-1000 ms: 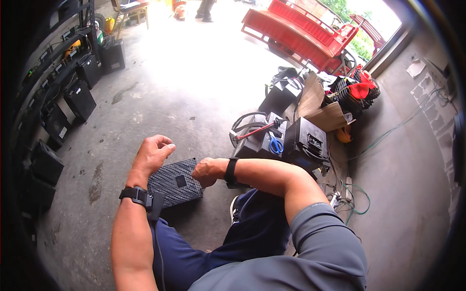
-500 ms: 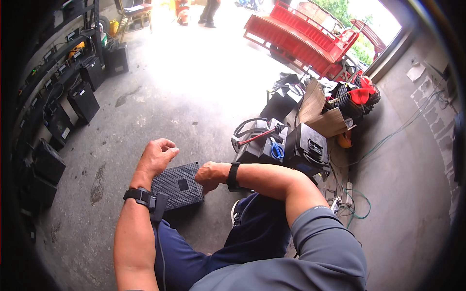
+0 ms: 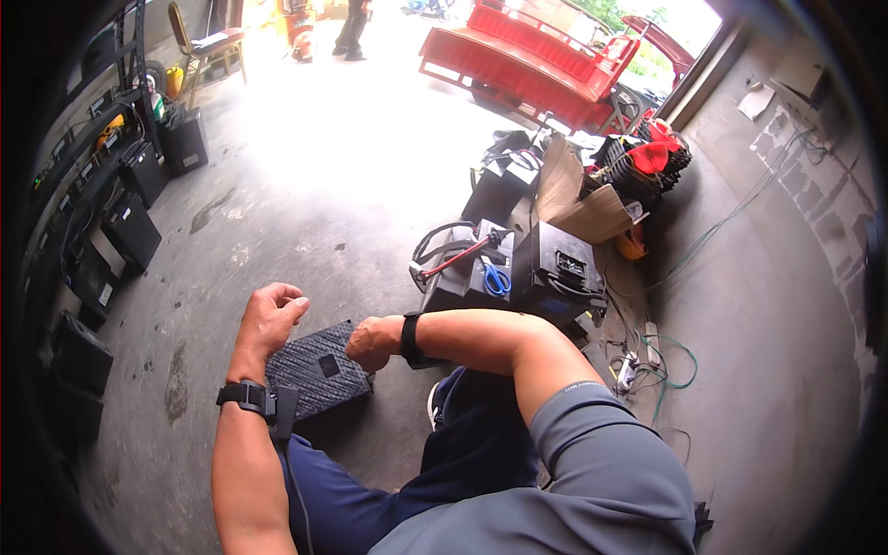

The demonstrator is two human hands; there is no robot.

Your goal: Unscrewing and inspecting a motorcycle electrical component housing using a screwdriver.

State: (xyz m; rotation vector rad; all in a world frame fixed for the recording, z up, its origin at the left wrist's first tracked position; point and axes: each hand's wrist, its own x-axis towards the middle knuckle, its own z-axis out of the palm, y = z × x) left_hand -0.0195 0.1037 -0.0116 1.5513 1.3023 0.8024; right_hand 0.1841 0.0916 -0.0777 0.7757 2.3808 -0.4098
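Note:
A flat black box [image 3: 324,369] with a ridged top and a small dark square on it lies on the floor before my knees. Just past its far left edge, my left hand [image 3: 268,321] hovers with fingers loosely curled and thumb close to them. I see nothing in it. My right hand [image 3: 372,342] is closed at the box's right edge, knuckles up. Its fingertips are hidden, so what they grip, if anything, cannot be made out. Both wrists wear black straps, and a small black device with a cable hangs by the left one.
Right of the box stand black battery-like cases [image 3: 555,264], with blue-handled scissors [image 3: 496,277] and a red-and-black cable on one. Torn cardboard [image 3: 583,199] and a green cord [image 3: 680,356] lie beyond. Black cases [image 3: 131,231] line the left; a red cargo vehicle [image 3: 527,60] stands far back.
The whole view has shifted, so the scene sits further left. Both hands keep nearly the same place and shape by the box.

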